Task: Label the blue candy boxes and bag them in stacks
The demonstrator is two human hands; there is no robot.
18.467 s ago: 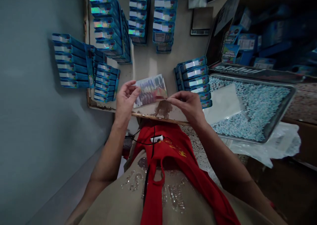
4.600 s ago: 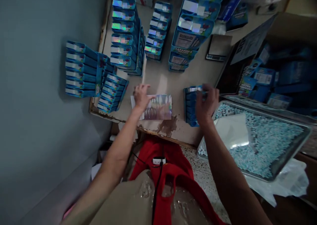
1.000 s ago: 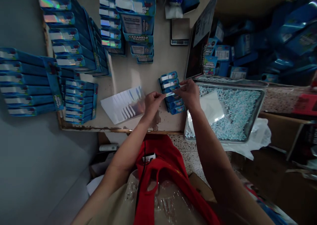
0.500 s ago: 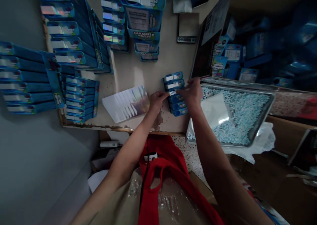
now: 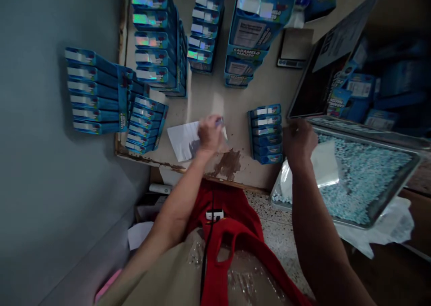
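Observation:
My left hand is over the right part of a white sheet of stickers. Its fingers are curled and slightly blurred; whatever they pinch cannot be made out. Just right of a short row of small blue boxes is my right hand, its fingers bent inward and closed, their contents hidden. Shiny pale strips lie across the upper three boxes of that row, while the lower ones show dark blue tops without a strip.
Stacked blue boxes fill the table's left and back. A small scale stands behind the short row. At right, a metal tray holds pale blue pellets and a clear bag, below a carton of blue boxes.
My hands have parted from the third box, which now bears a pale strip. The left moved over to the sticker sheet; the right drew back beside the row. The view has shifted left.

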